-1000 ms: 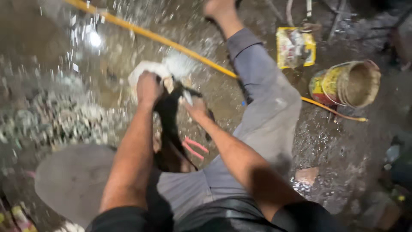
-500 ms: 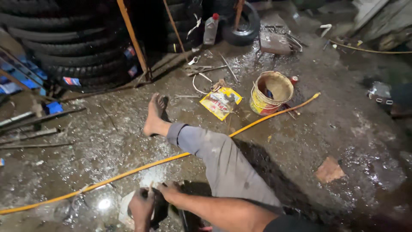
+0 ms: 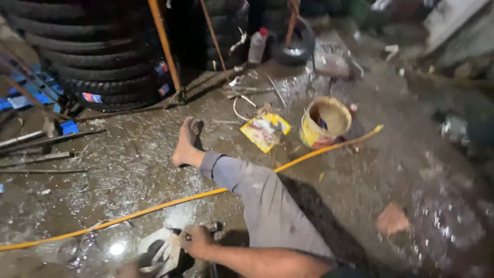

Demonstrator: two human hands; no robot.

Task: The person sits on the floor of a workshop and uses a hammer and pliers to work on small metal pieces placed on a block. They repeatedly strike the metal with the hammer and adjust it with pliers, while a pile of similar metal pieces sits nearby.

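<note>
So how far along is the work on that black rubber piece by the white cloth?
Nothing looks finished. In hand: the right hand has its grip on a black rubber piece beside a white cloth on the wet floor. The left hand is out of view. The yellow bucket and yellow hose lie untouched.

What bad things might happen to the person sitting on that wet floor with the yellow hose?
The yellow hose runs under the outstretched leg, so getting up might snag it. The bare foot rests on a wet floor near loose metal rods and could slip or get scraped. The right hand grips a dark rubbery piece low in the picture; wet fingers may lose hold.
</note>
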